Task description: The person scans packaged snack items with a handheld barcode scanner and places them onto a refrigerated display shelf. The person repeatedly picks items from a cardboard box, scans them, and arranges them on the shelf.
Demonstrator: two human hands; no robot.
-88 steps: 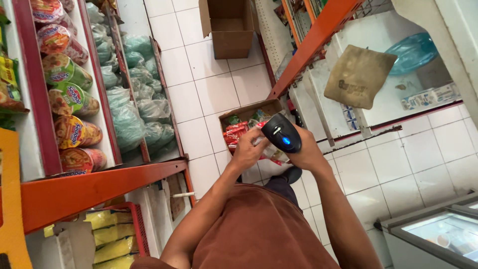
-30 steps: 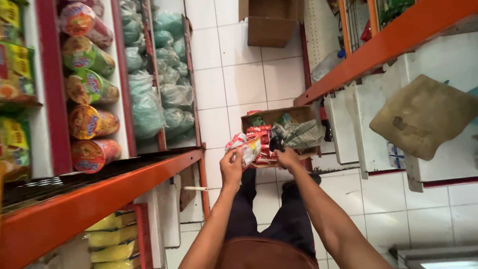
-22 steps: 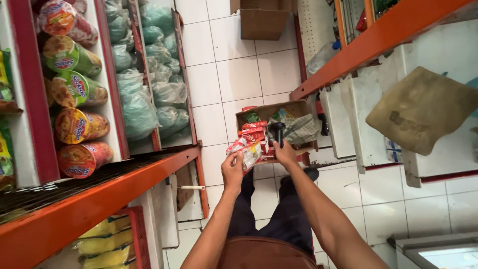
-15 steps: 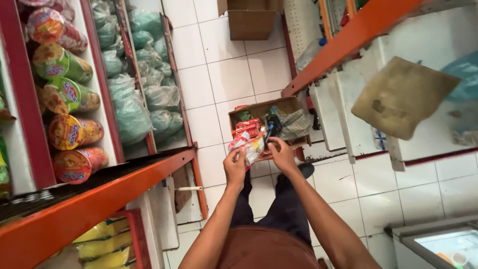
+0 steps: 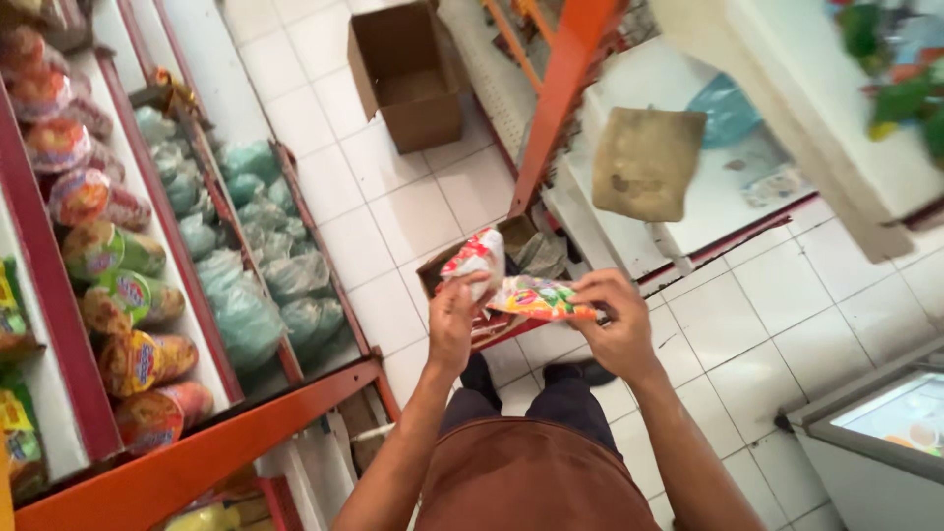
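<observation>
The person stands in a shop aisle, looking down at both hands held out over the tiled floor (image 5: 393, 216). The left hand (image 5: 457, 320) has its grip clamped on a red-and-white snack packet (image 5: 477, 258), held upright by its lower end; the right hand (image 5: 615, 329) pinches a flat, multicoloured snack packet (image 5: 541, 298) by its right edge, so the packet lies between the two hands and its left end comes close to, perhaps touches, the left fingers. Both packets hang above an open cardboard box (image 5: 511, 236) on the floor by the person's feet, which holds crumpled plastic and more packets. A second open, empty-looking carton (image 5: 408, 74) sits further up the aisle. To the left, shelves (image 5: 197, 315) carry rows of cup noodles (image 5: 118, 295) and pale green bags (image 5: 246, 315). The flat packet looks the weaker hold: pinched by one edge only, it could slip or swing down and drop beside the box rather than into it. Squeezing either packet too hard could crush what is inside.
</observation>
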